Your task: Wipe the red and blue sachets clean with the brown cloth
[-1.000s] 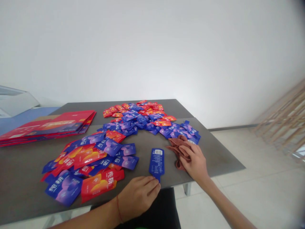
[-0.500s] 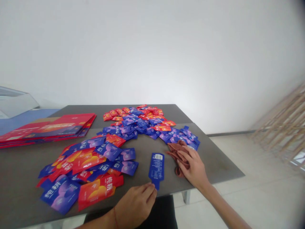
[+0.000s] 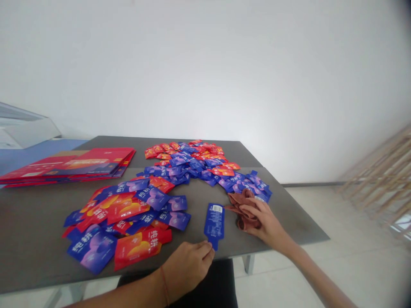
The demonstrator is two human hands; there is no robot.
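A blue sachet [image 3: 215, 222] with a barcode and white print lies back side up near the table's front edge. Its narrow neck points toward me, and my left hand [image 3: 192, 262] pinches that end. My right hand [image 3: 263, 224], fingers curled, grips a crumpled brown cloth [image 3: 244, 209] resting on the table just right of the sachet. To the left is a heap of blue and red-orange sachets [image 3: 128, 218], overlapping one another. More sachets [image 3: 192, 164] curve across the back and round to the right, behind the cloth.
Flat red printed cartons [image 3: 93, 162] are stacked at the left of the dark grey table [image 3: 298, 222]. Beyond them a white box [image 3: 28, 130] stands on a blue surface [image 3: 69, 145]. Wooden slats [image 3: 382, 184] lean at the far right, above the pale floor.
The view has shifted slightly. The cloth in my right hand has bunched up differently and sits nearer the blue sachet's edge. My left hand still pinches the sachet's neck.
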